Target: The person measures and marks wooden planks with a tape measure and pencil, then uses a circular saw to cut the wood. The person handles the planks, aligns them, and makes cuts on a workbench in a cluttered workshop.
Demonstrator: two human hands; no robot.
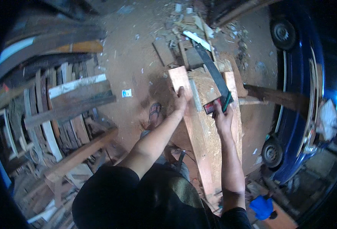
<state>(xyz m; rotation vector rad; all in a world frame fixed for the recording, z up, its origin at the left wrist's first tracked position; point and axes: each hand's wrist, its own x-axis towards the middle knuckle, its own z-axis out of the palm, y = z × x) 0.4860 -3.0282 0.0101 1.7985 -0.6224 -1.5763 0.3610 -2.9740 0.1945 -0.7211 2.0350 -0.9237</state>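
Note:
My left hand [180, 100] lies over a long pale plank [194, 139], fingers and thumb spread across it near its far end. The plank runs along the left side of a rough, sawdust-covered bench [218, 149]. On the right, my right hand [222, 116] is closed around the near end of what looks like a handsaw [211, 66]. Its long dark blade slants away to the far left over the bench, with green at the grip. A red and black piece [211, 107] shows beside my right thumb; whether it belongs to the saw I cannot tell.
Stacked boards and timber [77, 91] fill the left side. Wood offcuts [193, 28] lie beyond the bench. A blue vehicle [296, 87] stands at the right, with a dark beam [269, 94] between it and the bench. A person in blue [262, 207] is at the lower right.

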